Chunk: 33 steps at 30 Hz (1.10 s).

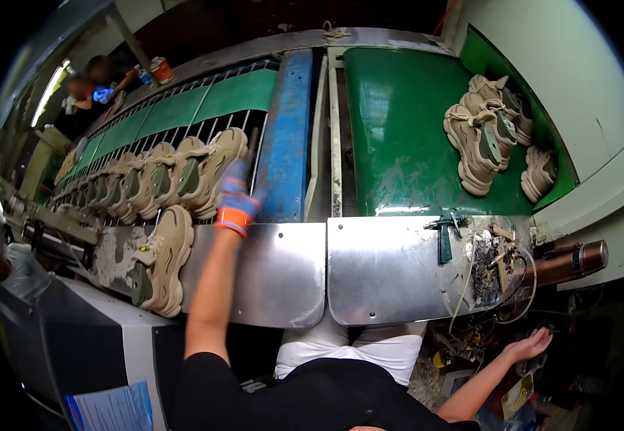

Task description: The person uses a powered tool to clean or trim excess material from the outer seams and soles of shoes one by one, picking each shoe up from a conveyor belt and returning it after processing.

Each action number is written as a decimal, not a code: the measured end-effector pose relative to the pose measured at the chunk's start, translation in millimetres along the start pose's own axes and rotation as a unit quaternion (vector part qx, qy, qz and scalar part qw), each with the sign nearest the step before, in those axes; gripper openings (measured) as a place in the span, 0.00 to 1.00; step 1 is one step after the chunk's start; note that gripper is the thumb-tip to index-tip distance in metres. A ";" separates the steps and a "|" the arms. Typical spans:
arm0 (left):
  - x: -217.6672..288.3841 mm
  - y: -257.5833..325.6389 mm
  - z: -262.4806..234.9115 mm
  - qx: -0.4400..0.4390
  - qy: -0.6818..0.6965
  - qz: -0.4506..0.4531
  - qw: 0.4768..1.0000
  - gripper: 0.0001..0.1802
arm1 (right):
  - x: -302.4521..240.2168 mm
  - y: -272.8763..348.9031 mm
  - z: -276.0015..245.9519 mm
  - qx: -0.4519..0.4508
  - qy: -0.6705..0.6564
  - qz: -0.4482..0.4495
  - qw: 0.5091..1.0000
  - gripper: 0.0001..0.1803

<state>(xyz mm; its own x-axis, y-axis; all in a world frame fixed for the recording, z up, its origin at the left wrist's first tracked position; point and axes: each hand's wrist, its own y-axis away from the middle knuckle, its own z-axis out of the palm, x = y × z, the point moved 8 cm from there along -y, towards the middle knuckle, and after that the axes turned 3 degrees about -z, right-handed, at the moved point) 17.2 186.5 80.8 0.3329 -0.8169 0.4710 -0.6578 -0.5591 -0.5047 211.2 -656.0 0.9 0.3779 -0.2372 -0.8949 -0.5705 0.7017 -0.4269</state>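
Observation:
My left hand (237, 197), in a grey-blue and orange glove, is at the right end of a row of beige chunky sneakers on the wire rack. It is beside the end sneaker (215, 169); motion smears its fingers, so I cannot tell whether it touches that sneaker. A single beige sneaker (164, 262) with a green patch lies on the metal ledge, left of my forearm. Off to the lower right, my bare right hand (531, 346) hangs beyond the ledge, fingers loosely stretched and nothing visible in them.
Several more beige sneakers (476, 147) lie on the green belt (398, 136) at the right. A dark green trigger tool (444, 241) and a grimy patch of scraps (486, 273) sit on the metal ledge (391, 276), near a copper-coloured flask (578, 260). Another person (93, 90) stands far left.

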 end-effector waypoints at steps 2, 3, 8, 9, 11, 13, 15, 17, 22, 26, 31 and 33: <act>-78.9 -45.1 -37.0 0.083 -0.086 -0.060 0.991 0.49 | -24.0 34.0 -15.0 -0.068 -0.009 -0.111 0.991 0.26; -101.1 -61.1 -46.4 0.023 -0.201 -0.094 0.975 0.49 | -49.9 65.4 2.5 -0.190 -0.064 -0.107 0.974 0.25; -212.5 -87.0 -54.5 -0.108 -0.220 -0.150 0.958 0.30 | -182.1 235.4 133.3 -0.479 0.050 -0.272 0.833 0.23; -224.0 -83.3 -70.2 -0.058 -0.261 -0.203 0.942 0.28 | -182.6 254.6 156.6 -0.527 0.035 -0.281 0.801 0.26; -187.3 -66.7 -61.9 -0.005 -0.253 -0.124 0.960 0.24 | -171.1 269.6 199.3 -0.557 0.059 -0.233 0.795 0.27; -153.8 -25.8 -30.8 -0.058 -0.119 -0.063 0.989 0.19 | -149.9 263.4 230.0 -0.518 0.110 -0.233 0.815 0.28; -90.0 24.9 -49.2 0.012 0.000 0.115 0.993 0.17 | -145.5 257.4 255.6 -0.464 0.197 -0.271 0.820 0.29; -84.6 64.4 -46.8 -0.096 0.214 -0.043 0.971 0.16 | -126.2 249.0 271.2 -0.456 0.260 -0.250 0.814 0.31; 76.0 145.3 -65.2 -0.252 0.004 0.190 0.949 0.17 | -116.3 246.5 268.9 -0.491 0.219 -0.235 0.809 0.30; 135.7 159.3 -80.3 -0.382 -0.090 0.210 0.896 0.29 | -135.6 262.5 235.1 -0.587 0.275 -0.177 0.740 0.36; 239.9 152.4 -43.4 -0.363 -0.144 0.354 0.850 0.46 | -143.7 263.0 189.4 -0.600 0.243 -0.169 0.743 0.40; 239.3 153.6 0.5 -0.366 -0.185 0.384 0.827 0.45 | -145.9 265.2 181.7 -0.609 0.251 -0.150 0.738 0.40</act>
<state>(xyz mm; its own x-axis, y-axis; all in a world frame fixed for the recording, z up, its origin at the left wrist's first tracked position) -3.8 -95.0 115.6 -0.2785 -0.9543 -0.1081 -0.9591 0.2703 0.0844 137.2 -313.3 41.8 0.4766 -0.6919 -0.5424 -0.8637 -0.4837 -0.1419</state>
